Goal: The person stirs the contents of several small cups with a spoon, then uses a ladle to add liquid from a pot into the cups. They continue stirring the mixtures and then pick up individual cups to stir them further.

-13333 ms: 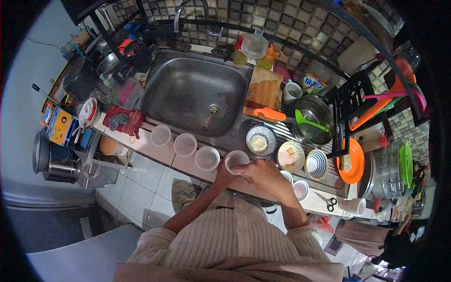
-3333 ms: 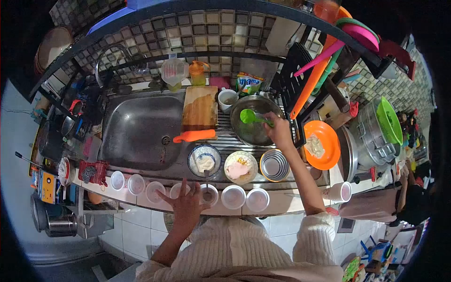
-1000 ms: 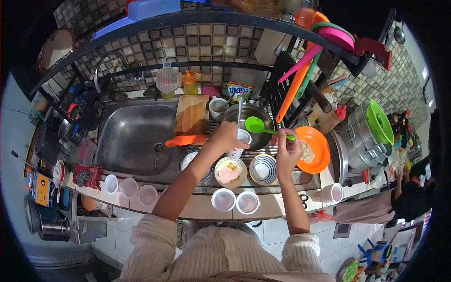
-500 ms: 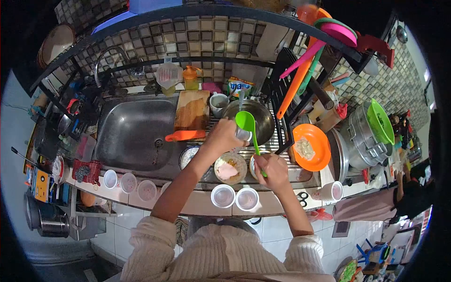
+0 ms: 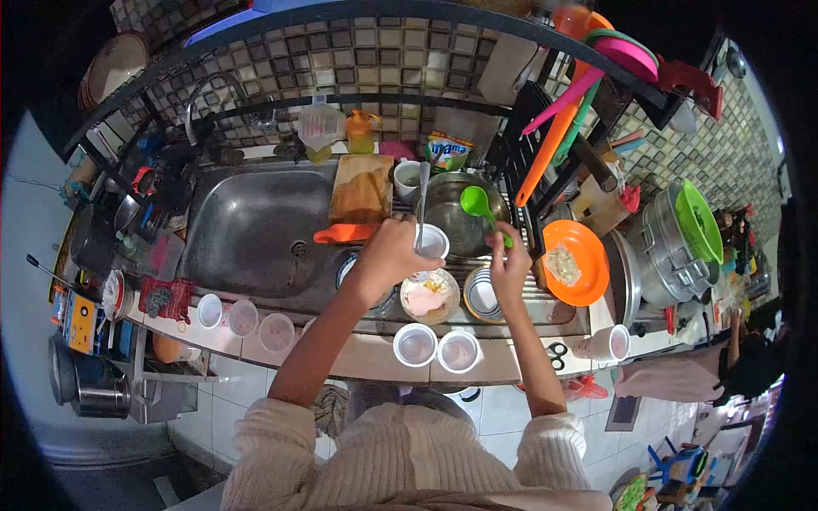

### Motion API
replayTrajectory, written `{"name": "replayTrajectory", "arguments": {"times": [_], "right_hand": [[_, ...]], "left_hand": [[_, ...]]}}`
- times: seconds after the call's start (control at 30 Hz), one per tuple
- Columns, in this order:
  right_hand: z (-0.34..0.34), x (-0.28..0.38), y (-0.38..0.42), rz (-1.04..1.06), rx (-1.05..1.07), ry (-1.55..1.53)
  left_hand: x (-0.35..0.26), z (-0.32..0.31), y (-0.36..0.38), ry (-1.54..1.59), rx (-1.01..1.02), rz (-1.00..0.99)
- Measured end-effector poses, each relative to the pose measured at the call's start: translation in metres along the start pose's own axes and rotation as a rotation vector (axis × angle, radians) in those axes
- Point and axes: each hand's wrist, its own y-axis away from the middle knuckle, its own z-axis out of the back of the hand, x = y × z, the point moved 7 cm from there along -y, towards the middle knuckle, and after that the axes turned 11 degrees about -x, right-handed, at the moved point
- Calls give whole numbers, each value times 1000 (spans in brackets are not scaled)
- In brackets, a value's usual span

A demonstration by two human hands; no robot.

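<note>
A small white cup [image 5: 430,243] with a metal spoon standing in it is held in the closed grip of the left hand [image 5: 388,255], over the bench's drainer. The green ladle [image 5: 479,204] is pinched by the right hand [image 5: 509,268]; its bowl lies at two o'clock from the cup, above the steel pot [image 5: 456,217], handle slanting toward five o'clock.

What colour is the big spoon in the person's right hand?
Bright green: the plastic ladle in the right hand, seen in the head view.
</note>
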Motion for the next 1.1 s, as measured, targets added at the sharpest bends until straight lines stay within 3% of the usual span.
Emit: {"name": "replayTrajectory", "arguments": {"times": [0.17, 0.3, 0.4, 0.53, 1.1], "right_hand": [[-16, -20, 10, 53, 51, 54], [-15, -24, 12, -111, 31, -42], [-11, -41, 11, -411, -42, -267], [-4, -31, 2, -445, -108, -365], [22, 54, -12, -253, -81, -417]], "left_hand": [[12, -1, 5, -68, 29, 15], [14, 3, 7, -61, 64, 50], [21, -2, 7, -74, 119, 84], [20, -7, 5, -74, 109, 54], [21, -25, 1, -46, 119, 3]]}}
